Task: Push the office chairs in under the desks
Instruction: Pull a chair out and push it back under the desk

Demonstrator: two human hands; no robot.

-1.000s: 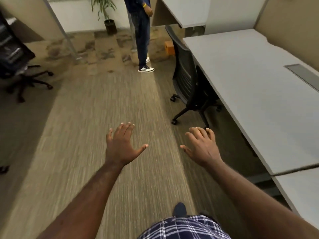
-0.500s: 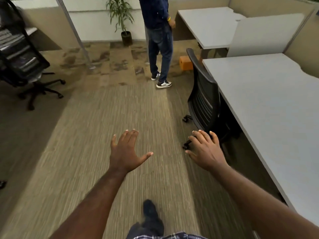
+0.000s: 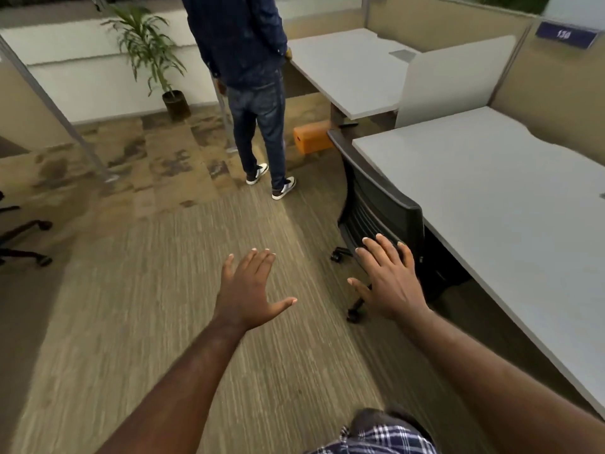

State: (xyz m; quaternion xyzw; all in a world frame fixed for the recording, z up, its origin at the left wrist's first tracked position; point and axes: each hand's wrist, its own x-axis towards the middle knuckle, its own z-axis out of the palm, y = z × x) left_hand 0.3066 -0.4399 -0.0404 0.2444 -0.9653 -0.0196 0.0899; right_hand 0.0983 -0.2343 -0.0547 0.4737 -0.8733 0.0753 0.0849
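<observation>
A black mesh office chair (image 3: 379, 204) stands at the grey desk (image 3: 510, 204) on the right, its seat tucked under the desktop and its back close to the desk's edge. My right hand (image 3: 389, 283) is stretched out flat, fingers apart, over the lower part of the chair's back; whether it touches I cannot tell. My left hand (image 3: 248, 290) hovers over the carpet to the left, fingers spread, holding nothing. Part of another chair's wheeled base (image 3: 23, 240) shows at the far left edge.
A person in dark jeans (image 3: 252, 103) stands ahead in the aisle next to a second grey desk (image 3: 343, 70). An orange box (image 3: 311, 137) lies on the floor between the desks. A potted plant (image 3: 157, 60) stands at the far wall. A metal post (image 3: 55, 109) slants at left.
I have walked forward along the aisle; the chair and desk are closer. Both hands stayed stretched out, and my right hand now overlaps the chair's back. The chair at left slid mostly out of view.
</observation>
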